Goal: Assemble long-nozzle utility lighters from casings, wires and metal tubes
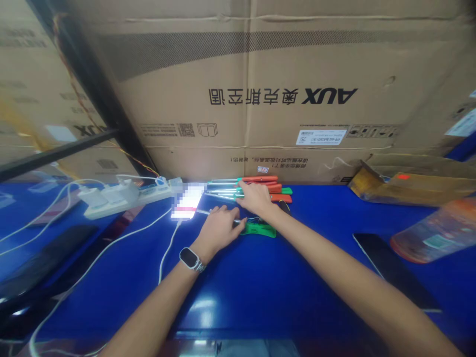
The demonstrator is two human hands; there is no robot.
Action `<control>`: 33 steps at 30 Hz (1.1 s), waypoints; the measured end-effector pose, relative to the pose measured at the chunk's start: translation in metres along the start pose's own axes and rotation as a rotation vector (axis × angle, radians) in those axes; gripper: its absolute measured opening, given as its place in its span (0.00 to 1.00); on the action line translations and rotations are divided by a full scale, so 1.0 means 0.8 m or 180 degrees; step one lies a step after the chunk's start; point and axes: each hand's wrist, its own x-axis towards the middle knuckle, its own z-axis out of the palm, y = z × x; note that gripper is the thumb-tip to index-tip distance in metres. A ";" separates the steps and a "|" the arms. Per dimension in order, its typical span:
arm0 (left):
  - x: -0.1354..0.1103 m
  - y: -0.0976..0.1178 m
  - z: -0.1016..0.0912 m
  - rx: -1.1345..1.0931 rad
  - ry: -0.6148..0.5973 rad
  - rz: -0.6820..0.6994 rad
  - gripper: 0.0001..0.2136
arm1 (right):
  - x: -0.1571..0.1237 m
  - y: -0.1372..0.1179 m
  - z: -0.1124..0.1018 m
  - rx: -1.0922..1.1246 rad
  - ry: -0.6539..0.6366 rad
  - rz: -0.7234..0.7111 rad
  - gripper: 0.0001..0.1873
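Several long-shafted screwdrivers with orange-red handles [262, 179] and green collars lie side by side near the cardboard. My right hand [256, 199] reaches over this group, its bent fingers closed at the metal shafts near the collars; which one they hold is hidden. Nearer to me, a screwdriver with a green handle [262, 229] lies with its shaft running left under my left hand [222, 227]. The fingers and thumb of that hand curl about this shaft. Left of it lies a lit phone [189, 201], its screen blurred out, with a white cable plugged in.
A white power strip [126, 199] with plugged-in chargers sits at the left, its white cables crossing the blue table [230, 297]. A large cardboard box [282, 59] stands behind. Rightward are a dark phone [394, 270], a clear plastic jar [435, 233] and an open carton [405, 183].
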 end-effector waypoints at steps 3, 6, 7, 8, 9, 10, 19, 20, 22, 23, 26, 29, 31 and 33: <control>-0.001 0.000 -0.001 0.0063 -0.0051 -0.0026 0.16 | -0.004 0.003 0.000 0.0077 0.0001 -0.0003 0.24; -0.001 -0.001 -0.003 0.0075 -0.0093 -0.0028 0.16 | -0.009 0.005 0.002 0.0172 0.0017 0.0031 0.24; -0.001 -0.001 -0.004 0.0070 -0.0102 -0.0027 0.15 | -0.011 0.005 0.002 0.0217 0.0055 0.0042 0.23; -0.001 -0.002 -0.005 0.0065 -0.0103 -0.0031 0.15 | -0.013 0.006 0.002 0.0275 0.0112 0.0058 0.23; -0.001 -0.002 -0.005 0.0060 -0.0107 -0.0037 0.15 | -0.017 0.008 0.002 0.0356 0.0190 0.0086 0.21; -0.001 -0.002 -0.005 0.0058 -0.0113 -0.0044 0.15 | -0.021 0.009 0.001 0.0469 0.0276 0.0121 0.20; -0.002 -0.006 -0.008 0.0032 -0.0045 0.0031 0.13 | -0.094 0.040 -0.009 0.1596 0.0654 0.0393 0.07; -0.002 -0.008 -0.009 0.0012 -0.0029 0.0039 0.12 | -0.103 0.043 -0.009 0.1601 0.0615 0.0343 0.07; -0.002 -0.010 -0.011 -0.0060 0.0014 0.0038 0.10 | -0.117 0.047 -0.006 0.1569 0.0504 0.0191 0.08; -0.003 -0.011 -0.012 -0.0111 0.0037 0.0027 0.09 | -0.122 0.049 -0.004 0.1532 0.0453 0.0093 0.08; -0.003 -0.016 -0.014 -0.0263 0.0126 -0.0049 0.08 | -0.128 0.058 0.003 0.1304 0.0401 -0.0150 0.13; -0.003 -0.019 -0.014 -0.0431 0.0225 -0.0121 0.07 | -0.123 0.068 0.011 0.1036 0.0402 -0.0323 0.19; -0.002 -0.020 -0.013 -0.0526 0.0256 -0.0138 0.08 | -0.115 0.073 0.016 0.0974 0.0343 -0.0513 0.20; -0.002 -0.020 -0.013 -0.0584 0.0273 -0.0133 0.08 | -0.106 0.075 0.021 0.0982 0.0269 -0.0677 0.18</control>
